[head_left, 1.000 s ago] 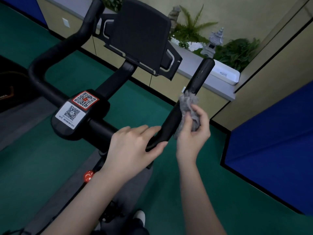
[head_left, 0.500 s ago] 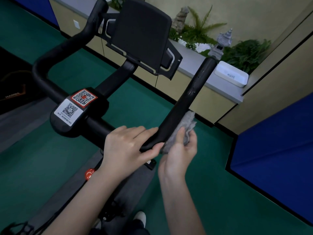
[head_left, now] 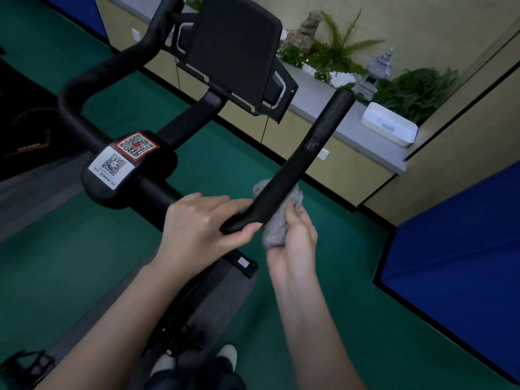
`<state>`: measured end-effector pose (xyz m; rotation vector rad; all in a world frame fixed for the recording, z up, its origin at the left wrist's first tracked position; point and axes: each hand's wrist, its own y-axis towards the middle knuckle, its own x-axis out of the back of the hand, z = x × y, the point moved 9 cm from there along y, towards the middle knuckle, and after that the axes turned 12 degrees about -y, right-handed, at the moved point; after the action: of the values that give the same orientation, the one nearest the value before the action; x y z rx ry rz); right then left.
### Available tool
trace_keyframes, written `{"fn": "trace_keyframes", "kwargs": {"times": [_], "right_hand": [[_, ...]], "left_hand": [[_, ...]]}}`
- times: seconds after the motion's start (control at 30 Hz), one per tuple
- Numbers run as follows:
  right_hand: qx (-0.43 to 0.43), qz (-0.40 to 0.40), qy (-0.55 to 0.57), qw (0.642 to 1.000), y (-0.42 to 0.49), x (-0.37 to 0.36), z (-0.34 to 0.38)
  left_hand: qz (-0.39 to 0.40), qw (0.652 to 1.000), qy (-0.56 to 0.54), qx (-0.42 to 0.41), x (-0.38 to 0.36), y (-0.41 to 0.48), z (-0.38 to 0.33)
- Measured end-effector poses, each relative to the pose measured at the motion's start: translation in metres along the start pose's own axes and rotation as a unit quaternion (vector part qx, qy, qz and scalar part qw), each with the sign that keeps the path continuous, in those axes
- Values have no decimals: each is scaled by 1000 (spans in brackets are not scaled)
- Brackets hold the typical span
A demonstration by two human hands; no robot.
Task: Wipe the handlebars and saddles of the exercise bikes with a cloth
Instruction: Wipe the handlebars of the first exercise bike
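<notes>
Under handlebar (head_left: 308, 153), right hand (head_left: 292, 249) grips cloth (head_left: 277, 232).

My right hand (head_left: 292, 249) has slid down the handlebar (head_left: 309, 153), toward me. One second ago my fingers held the cloth (head_left: 277, 232) around the middle part of the bar, with a tuft standing above my fingertips. Now this hand is at the low end, near the bend, and it lies under the bar with the palm turned up. The cloth is now wrapped below the bar: one edge shows on the side far from my fingers, the rest is bunched under my thumb, just beside my left hand (head_left: 197, 223).
</notes>
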<state>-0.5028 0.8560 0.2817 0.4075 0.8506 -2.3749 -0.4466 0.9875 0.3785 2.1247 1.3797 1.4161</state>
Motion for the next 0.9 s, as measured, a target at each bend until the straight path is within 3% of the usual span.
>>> {"fn": "trace_keyframes", "kwargs": {"times": [0.33,0.5,0.77,0.9], "right_hand": [[-13,25,-7,1000,11,-7,-2],[143,-76,-30,986,8,3,25],[356,-176,-283,873,15,-16,102],[460,-168,-414,767,-12,-34,105]], "left_hand": [[25,1000,4,-3,-4,1,-2],[104,992,-10,74,-9,12,4],[177,972,-44,146,-37,37,13],[195,968,-50,149,-43,35,14]]}}
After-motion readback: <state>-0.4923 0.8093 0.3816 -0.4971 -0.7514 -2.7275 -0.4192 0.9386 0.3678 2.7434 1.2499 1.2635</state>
